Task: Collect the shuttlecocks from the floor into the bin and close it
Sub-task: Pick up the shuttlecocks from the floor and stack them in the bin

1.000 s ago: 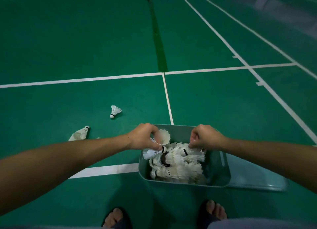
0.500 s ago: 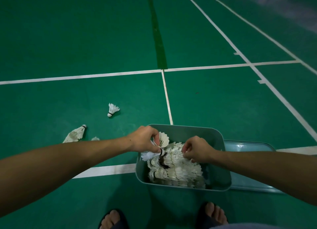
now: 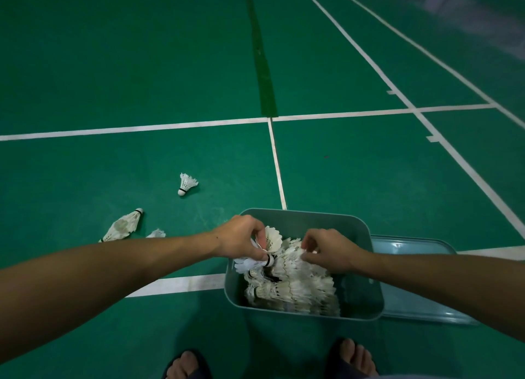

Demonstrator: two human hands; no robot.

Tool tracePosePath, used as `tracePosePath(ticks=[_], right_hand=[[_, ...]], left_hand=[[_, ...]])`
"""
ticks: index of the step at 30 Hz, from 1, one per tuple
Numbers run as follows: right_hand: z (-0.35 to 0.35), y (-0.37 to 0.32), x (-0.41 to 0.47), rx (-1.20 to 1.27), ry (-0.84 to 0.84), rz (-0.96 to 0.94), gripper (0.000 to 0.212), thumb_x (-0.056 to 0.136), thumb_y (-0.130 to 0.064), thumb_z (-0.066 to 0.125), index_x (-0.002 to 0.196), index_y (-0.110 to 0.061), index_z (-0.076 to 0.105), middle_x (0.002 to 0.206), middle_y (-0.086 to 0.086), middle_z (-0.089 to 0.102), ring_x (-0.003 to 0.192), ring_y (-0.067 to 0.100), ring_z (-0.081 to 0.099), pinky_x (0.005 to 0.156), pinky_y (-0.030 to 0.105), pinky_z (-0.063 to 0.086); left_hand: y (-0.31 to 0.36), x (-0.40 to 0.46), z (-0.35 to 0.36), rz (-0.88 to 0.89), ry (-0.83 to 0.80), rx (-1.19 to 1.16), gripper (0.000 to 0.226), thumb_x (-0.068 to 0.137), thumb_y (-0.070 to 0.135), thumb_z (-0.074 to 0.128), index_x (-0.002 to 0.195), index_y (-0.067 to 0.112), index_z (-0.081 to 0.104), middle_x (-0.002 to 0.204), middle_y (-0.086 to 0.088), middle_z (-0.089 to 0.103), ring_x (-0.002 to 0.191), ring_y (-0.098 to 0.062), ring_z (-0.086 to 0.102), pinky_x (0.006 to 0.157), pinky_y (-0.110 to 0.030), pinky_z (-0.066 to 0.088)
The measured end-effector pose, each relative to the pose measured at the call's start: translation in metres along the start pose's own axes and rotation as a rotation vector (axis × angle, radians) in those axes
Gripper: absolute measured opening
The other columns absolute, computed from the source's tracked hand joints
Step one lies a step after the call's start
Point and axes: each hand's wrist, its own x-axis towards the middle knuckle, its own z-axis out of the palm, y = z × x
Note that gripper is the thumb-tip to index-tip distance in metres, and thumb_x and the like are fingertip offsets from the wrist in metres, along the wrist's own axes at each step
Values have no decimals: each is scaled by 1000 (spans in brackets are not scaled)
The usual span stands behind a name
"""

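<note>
Green court floor (image 3: 113, 66) under you: your left hand (image 3: 241, 239) pinches shuttlecocks (image 3: 272, 238) over the bin (image 3: 366, 296); your right hand (image 3: 326, 250) seems curled onto the pile (image 3: 298, 287).

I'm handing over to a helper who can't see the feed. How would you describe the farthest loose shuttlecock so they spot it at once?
Start at the grey bin and look left and away across the green floor. A single clean white shuttlecock lies alone there, left of the white centre line. The flattened, dirty stack of shuttlecocks lies closer in.
</note>
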Motion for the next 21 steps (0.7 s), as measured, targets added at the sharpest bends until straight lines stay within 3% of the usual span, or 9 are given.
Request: tracePosePath(ticks=[3,6,9,12,16,19,21], right_hand=[[-13,-14,-12,-101,173,-180,26,95,-41,68,116,-28,60,111,-13,60,94,1,59,90,29,58],[-18,-29,-18,-185,192,-366,36,90,-44,73,122,-34,59,119,-13,49,99,1,51,86,21,51],[-16,-33,-15,-274,202,-456,25,90,-46,73,113,-37,66,113,-10,46,102,8,47,79,30,51],[-16,-27,-14,-294,221,-445,18,94,-51,66,103,-36,68,105,-12,48,98,9,45,76,34,51],[-28,-9,-16,-296,270,-347,20,98,-49,60,103,-30,67,103,-12,54,97,7,49,80,25,46],[-38,6,-19,-307,315,-217,17,101,-44,55,99,-29,61,95,-11,55,89,8,53,76,23,43],[-42,15,-21,-311,308,-114,14,101,-37,51,92,-27,54,86,-10,54,78,11,54,65,24,41]], left_hand=[[2,0,-1,1,-4,-12,29,79,39,90,95,22,73,101,9,73,98,-11,68,89,-37,58],[6,0,-1,17,-19,-52,25,78,40,91,92,28,73,100,11,74,98,-10,68,90,-37,57],[13,1,-1,52,-41,-88,26,76,41,92,90,32,72,98,12,75,96,-6,69,90,-36,58],[13,1,0,74,-38,-158,36,73,38,95,96,34,67,104,11,74,98,-7,69,89,-40,60],[7,0,-1,13,-2,-282,55,73,35,95,109,34,55,113,4,73,102,-14,71,87,-42,62],[3,-2,-5,-59,-75,-380,47,84,25,88,118,26,55,111,-3,78,99,-18,75,93,-43,62],[1,-3,-7,-66,-159,-380,37,94,20,78,123,25,57,108,-5,79,103,-20,76,98,-48,59]])
